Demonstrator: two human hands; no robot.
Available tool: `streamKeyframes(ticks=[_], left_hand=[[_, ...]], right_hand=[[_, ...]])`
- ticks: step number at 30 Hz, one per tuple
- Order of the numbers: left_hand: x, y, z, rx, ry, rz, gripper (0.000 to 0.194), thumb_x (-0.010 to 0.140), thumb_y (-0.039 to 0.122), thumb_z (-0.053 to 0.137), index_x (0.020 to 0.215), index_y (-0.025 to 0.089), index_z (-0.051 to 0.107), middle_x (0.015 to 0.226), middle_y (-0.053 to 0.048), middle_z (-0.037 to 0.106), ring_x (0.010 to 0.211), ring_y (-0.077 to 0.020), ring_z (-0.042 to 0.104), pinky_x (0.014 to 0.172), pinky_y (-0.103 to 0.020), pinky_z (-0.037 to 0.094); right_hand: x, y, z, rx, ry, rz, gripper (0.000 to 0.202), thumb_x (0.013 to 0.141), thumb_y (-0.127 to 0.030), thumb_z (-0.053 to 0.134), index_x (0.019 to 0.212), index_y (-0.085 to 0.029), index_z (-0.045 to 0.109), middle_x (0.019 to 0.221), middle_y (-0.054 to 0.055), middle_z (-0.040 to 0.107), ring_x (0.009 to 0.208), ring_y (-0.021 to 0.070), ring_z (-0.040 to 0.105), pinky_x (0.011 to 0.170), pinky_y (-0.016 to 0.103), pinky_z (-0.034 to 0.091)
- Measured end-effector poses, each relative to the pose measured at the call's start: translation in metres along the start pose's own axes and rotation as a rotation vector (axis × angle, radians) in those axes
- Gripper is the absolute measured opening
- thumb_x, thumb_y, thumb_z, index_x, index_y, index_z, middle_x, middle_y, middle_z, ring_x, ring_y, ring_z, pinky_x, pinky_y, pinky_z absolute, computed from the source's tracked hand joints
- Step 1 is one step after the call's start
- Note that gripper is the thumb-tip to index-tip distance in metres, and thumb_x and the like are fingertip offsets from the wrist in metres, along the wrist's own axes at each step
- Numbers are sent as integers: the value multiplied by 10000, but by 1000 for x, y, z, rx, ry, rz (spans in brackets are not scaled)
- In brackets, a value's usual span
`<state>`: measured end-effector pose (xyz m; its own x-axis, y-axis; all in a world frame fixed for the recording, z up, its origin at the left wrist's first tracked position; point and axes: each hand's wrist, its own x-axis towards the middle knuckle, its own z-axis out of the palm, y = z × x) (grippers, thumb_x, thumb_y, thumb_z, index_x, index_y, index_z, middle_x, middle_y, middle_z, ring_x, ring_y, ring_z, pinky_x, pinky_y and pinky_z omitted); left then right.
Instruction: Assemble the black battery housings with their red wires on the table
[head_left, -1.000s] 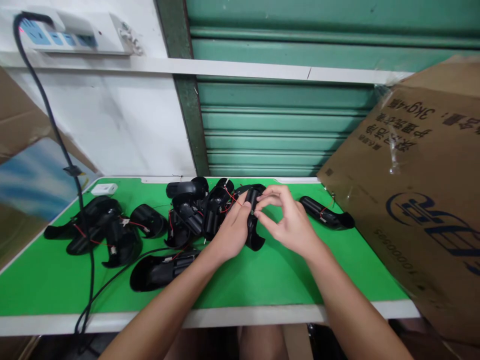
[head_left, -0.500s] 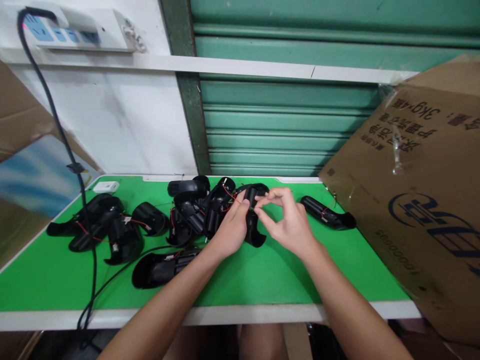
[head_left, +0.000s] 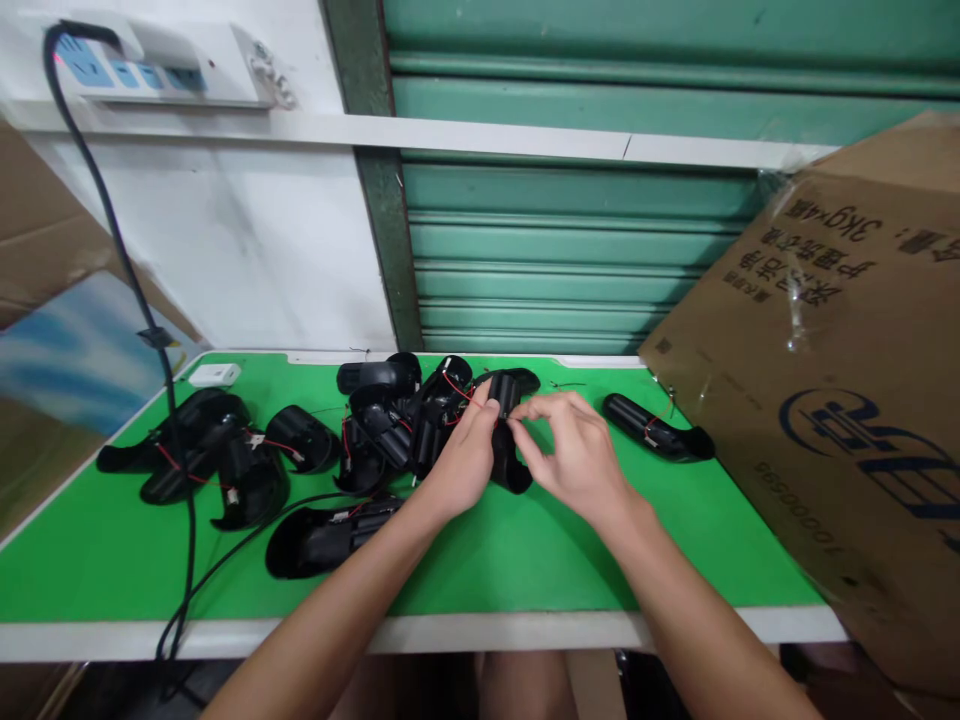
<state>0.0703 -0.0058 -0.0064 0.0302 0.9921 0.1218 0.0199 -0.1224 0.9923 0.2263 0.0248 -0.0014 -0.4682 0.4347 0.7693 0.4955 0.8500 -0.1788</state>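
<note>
My left hand is closed around a black curved plastic shell, holding it above the green tabletop. A red wire shows beside the thumb. From the right, my right hand reaches the shell's side with thumb and forefinger pinched together; whatever is between those fingertips is too small to make out. Close behind and left of my left hand lies a heap of similar black shells, some with red wires and small white connectors. Another shell lies nearer the front, partly behind my left forearm.
More black shells lie at the left, with a black cable hanging across them. A single shell rests at the right, by a big cardboard box. A small white block sits at the back left.
My right hand's fingers have come together and moved in against the shell's side. The shell is turned slightly in my left hand, which stays in place.
</note>
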Motion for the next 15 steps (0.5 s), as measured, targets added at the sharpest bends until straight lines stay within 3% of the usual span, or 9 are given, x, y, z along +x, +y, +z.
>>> streamKeyframes(ticks=[5,11,15], left_hand=[[-5,3,-3,150,-72,122,622,916,174,341,1536,143,366,1619,-100,400,1491,-223,358,1275,-383,215],[-6,3,-4,265,-107,181,666,883,170,364,1549,163,348,1586,-102,426,1494,-243,338,1289,-424,190],[-4,8,-1,263,-101,181,588,940,219,362,1525,165,374,1553,-113,456,1464,-259,386,1268,-443,248]], right_hand=[[2,0,-5,-26,-120,-10,97,977,-160,501,985,-249,537,790,37,711,711,214,687,669,343,534],[0,2,-6,-33,-168,-6,102,977,-163,488,999,-244,547,819,43,722,718,214,683,682,337,533],[1,2,-5,91,-162,108,128,957,-159,529,1046,-244,564,898,42,743,812,203,702,756,336,543]])
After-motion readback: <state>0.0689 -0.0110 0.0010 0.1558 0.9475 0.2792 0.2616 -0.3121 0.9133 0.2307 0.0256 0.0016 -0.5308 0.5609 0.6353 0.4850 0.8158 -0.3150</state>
